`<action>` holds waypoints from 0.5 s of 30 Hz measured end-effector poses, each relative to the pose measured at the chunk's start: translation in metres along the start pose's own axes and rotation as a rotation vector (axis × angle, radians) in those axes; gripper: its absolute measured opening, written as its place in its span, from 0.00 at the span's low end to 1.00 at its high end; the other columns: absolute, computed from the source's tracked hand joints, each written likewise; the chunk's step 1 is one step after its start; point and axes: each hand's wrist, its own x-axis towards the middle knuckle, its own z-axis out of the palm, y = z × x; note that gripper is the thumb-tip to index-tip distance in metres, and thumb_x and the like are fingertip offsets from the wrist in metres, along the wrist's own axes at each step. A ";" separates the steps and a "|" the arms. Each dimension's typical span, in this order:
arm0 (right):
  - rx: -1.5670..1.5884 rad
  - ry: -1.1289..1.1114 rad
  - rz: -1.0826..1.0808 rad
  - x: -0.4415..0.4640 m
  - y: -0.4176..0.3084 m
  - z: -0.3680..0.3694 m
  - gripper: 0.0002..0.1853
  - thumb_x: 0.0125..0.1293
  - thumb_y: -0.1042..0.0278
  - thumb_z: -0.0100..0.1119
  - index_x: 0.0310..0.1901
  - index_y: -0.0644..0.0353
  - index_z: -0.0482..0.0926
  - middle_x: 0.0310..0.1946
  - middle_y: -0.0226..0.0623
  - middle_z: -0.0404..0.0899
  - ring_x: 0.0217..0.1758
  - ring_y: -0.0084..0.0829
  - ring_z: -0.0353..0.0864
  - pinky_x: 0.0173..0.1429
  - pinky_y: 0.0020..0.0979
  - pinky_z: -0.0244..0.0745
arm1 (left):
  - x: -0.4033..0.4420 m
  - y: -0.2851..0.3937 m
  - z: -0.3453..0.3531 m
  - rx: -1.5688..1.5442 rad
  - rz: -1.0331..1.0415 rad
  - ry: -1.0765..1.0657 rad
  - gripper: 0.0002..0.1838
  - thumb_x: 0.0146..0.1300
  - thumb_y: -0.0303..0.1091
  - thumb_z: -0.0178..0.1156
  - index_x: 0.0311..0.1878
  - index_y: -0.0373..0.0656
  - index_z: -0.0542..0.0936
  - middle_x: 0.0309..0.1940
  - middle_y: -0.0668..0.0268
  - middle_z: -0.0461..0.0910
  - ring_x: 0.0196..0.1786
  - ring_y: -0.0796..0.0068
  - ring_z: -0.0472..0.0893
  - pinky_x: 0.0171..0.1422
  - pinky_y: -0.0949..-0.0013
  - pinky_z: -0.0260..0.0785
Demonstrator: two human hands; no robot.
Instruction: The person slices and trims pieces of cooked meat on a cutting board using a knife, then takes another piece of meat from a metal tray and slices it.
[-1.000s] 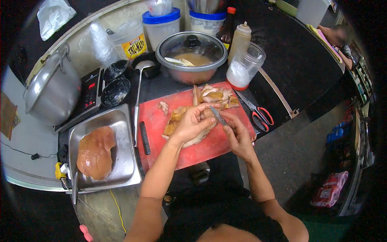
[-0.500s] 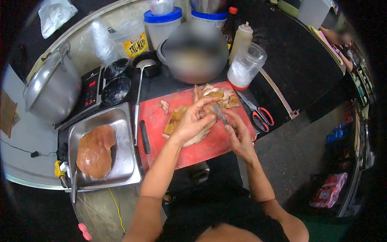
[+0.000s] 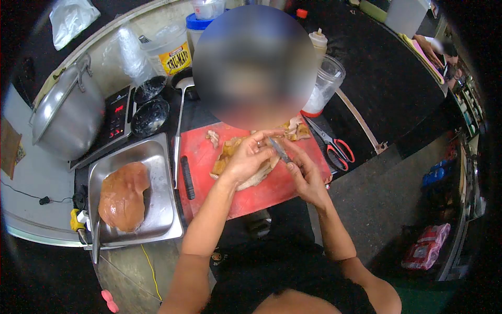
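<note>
Above the red cutting board [image 3: 201,206], my right hand [image 3: 308,180] grips a small knife [image 3: 280,150], its grey blade pointing up and left. My left hand [image 3: 250,159] is beside the blade tip, fingers curled together; whatever they pinch is hidden. Beneath my left hand lies a piece of cooked meat [image 3: 225,157] with yellow-brown skin, partly covered by it. More meat pieces [image 3: 298,129] sit at the board's far right, and a small scrap [image 3: 212,137] rests at the upper left.
On the left, a metal tray [image 3: 163,209] holds a large brown slab of meat [image 3: 124,196]. A ladle [image 3: 179,136] lies along the board, scissors [image 3: 337,149] on its right. Behind stand a large pot [image 3: 68,115], a mayo tub [image 3: 170,52] and a jar [image 3: 321,86]. A blurred patch covers the back middle.
The knife blade has tilted slightly and moved a little left, with my right hand following. My left hand has shifted slightly. The blurred patch has grown over the back of the board.
</note>
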 end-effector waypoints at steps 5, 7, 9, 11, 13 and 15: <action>-0.041 0.019 0.043 -0.001 -0.005 -0.001 0.24 0.69 0.78 0.44 0.67 0.65 0.61 0.67 0.43 0.63 0.68 0.31 0.64 0.68 0.32 0.60 | -0.001 0.004 -0.003 -0.095 -0.192 0.065 0.19 0.64 0.18 0.53 0.58 0.40 0.74 0.51 0.68 0.77 0.52 0.81 0.75 0.52 0.76 0.71; -0.049 0.026 0.028 -0.001 -0.003 0.000 0.24 0.69 0.78 0.44 0.67 0.66 0.61 0.67 0.43 0.63 0.69 0.32 0.63 0.69 0.32 0.60 | -0.002 0.007 -0.004 -0.081 -0.190 0.010 0.21 0.62 0.20 0.56 0.60 0.42 0.72 0.52 0.68 0.77 0.50 0.82 0.77 0.53 0.76 0.72; -0.062 0.023 0.002 -0.001 -0.003 0.000 0.24 0.69 0.78 0.44 0.67 0.66 0.61 0.67 0.44 0.63 0.69 0.33 0.63 0.69 0.33 0.60 | -0.003 0.007 -0.002 -0.088 -0.131 -0.008 0.23 0.60 0.19 0.58 0.60 0.42 0.72 0.51 0.68 0.76 0.47 0.82 0.78 0.51 0.77 0.73; -0.076 0.015 -0.011 0.000 -0.004 -0.001 0.24 0.69 0.78 0.44 0.67 0.66 0.61 0.67 0.44 0.63 0.69 0.33 0.63 0.69 0.33 0.60 | -0.002 0.004 0.003 -0.112 -0.013 0.009 0.24 0.58 0.16 0.57 0.59 0.39 0.72 0.47 0.68 0.76 0.43 0.82 0.78 0.45 0.78 0.73; -0.059 0.020 0.009 -0.001 -0.004 -0.001 0.24 0.69 0.78 0.44 0.67 0.66 0.61 0.67 0.44 0.64 0.69 0.33 0.63 0.69 0.33 0.60 | -0.001 0.002 0.003 -0.121 0.005 0.012 0.25 0.56 0.15 0.58 0.59 0.39 0.71 0.47 0.68 0.76 0.42 0.83 0.78 0.45 0.78 0.73; -0.039 0.035 0.023 -0.002 -0.004 0.000 0.24 0.69 0.79 0.44 0.67 0.66 0.61 0.67 0.44 0.64 0.69 0.33 0.63 0.69 0.33 0.60 | 0.000 0.000 -0.001 -0.104 0.008 0.025 0.26 0.55 0.15 0.59 0.59 0.39 0.71 0.48 0.67 0.76 0.45 0.81 0.78 0.48 0.77 0.72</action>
